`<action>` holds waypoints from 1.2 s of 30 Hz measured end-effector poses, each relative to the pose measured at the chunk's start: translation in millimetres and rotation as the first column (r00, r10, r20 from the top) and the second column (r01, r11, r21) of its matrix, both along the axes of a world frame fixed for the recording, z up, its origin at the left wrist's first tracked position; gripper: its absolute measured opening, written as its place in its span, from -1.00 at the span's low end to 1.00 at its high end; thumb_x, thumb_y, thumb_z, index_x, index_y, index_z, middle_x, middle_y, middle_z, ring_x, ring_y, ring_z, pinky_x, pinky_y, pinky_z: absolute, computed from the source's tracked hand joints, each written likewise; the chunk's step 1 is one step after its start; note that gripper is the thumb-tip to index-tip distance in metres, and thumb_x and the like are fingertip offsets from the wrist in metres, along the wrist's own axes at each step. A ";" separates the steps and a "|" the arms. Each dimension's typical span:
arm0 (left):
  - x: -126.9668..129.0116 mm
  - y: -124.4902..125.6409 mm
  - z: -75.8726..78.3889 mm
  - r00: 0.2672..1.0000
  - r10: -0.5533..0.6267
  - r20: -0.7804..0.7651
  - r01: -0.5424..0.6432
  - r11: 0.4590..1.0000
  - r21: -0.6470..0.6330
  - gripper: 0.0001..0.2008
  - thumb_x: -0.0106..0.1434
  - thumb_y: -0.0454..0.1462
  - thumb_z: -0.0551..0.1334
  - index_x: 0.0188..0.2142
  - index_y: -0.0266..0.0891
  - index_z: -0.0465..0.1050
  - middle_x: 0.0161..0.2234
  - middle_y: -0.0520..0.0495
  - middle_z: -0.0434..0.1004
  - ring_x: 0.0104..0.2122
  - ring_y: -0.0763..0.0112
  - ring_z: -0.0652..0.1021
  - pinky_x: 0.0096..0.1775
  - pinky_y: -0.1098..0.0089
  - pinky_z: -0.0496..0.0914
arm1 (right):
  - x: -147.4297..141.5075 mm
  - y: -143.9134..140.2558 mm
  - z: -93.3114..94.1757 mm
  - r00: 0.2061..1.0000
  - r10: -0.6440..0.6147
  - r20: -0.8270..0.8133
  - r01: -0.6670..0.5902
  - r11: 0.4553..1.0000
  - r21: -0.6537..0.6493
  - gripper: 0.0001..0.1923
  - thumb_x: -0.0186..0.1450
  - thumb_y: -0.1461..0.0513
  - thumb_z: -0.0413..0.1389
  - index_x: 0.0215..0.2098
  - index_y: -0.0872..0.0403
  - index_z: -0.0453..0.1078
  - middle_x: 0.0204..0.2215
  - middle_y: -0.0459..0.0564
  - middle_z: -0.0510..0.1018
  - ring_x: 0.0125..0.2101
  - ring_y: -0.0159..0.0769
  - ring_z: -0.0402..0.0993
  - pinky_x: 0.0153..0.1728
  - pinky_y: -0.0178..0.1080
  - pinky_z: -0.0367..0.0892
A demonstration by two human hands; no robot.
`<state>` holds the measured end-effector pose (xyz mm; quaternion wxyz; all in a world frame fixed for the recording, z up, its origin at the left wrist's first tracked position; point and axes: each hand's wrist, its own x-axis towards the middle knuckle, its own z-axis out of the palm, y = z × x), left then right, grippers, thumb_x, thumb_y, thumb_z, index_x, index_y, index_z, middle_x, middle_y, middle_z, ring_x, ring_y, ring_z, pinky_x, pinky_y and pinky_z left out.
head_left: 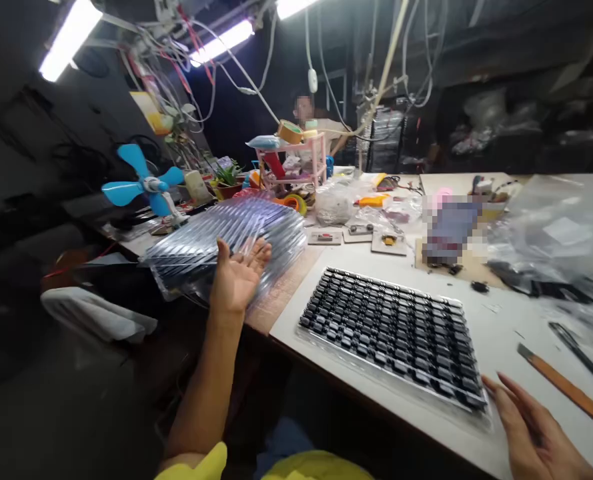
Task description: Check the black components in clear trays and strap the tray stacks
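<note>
My left hand (239, 283) is raised palm up with its fingers apart, holding nothing. It is in front of a stack of clear ribbed plastic trays (191, 243); whether it touches them I cannot tell. On the pale work board sits another clear plastic tray (376, 363), filled with rows of small black parts (391, 330). My right hand (539, 427) lies beside that tray's near right corner, fingers stretched out. One fingertip is at or very near the tray's edge, and no object shows in this hand.
Right of the tray lie an orange-handled blade tool (569, 387) and a dark slim tool (583, 353). Small fixtures (389, 241) and a blurred-out device (451, 227) stand behind. A blue fan (149, 183) is at left, plastic bags (566, 227) at right. A person (326, 130) is in the background.
</note>
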<state>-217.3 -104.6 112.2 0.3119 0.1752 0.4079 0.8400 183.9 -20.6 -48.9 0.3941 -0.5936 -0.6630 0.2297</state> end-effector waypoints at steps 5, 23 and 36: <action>13.3 5.4 -9.3 0.995 0.048 -0.085 -0.055 0.995 -0.087 -0.81 0.23 -0.44 0.09 -0.24 -0.36 0.46 -0.14 -0.20 0.55 -0.09 0.30 0.54 -0.06 0.39 0.44 | -11.4 -10.0 21.0 0.983 -0.025 -0.183 0.010 0.997 -0.082 -0.50 0.22 -0.06 0.02 0.01 0.04 0.36 -0.11 0.08 0.54 -0.05 -0.09 0.43 -0.12 -0.09 0.39; 25.9 -14.1 -118.9 0.764 -0.336 -0.550 -0.105 0.777 -0.621 -0.39 0.08 0.06 0.25 -0.01 -0.30 0.39 -0.30 -0.10 0.52 -0.33 0.35 0.50 -0.34 0.41 0.36 | -21.3 27.8 69.4 0.865 0.213 -0.454 -0.364 0.889 -0.278 -0.34 0.15 -0.04 0.16 0.11 0.15 0.29 -0.45 -0.08 0.40 -0.67 -0.47 0.27 -0.72 -0.34 0.21; 13.5 17.4 -125.2 0.563 -0.537 -0.628 -0.099 0.711 -0.696 -0.39 0.18 0.05 0.13 0.12 -0.23 0.29 0.17 -0.18 0.28 0.11 0.12 0.33 0.11 0.16 0.22 | -5.1 35.2 40.6 0.975 0.195 0.111 -0.171 0.966 -0.193 -0.47 0.33 -0.03 -0.11 0.10 0.12 0.28 -0.31 0.02 0.46 -0.54 -0.36 0.40 -0.49 -0.24 0.38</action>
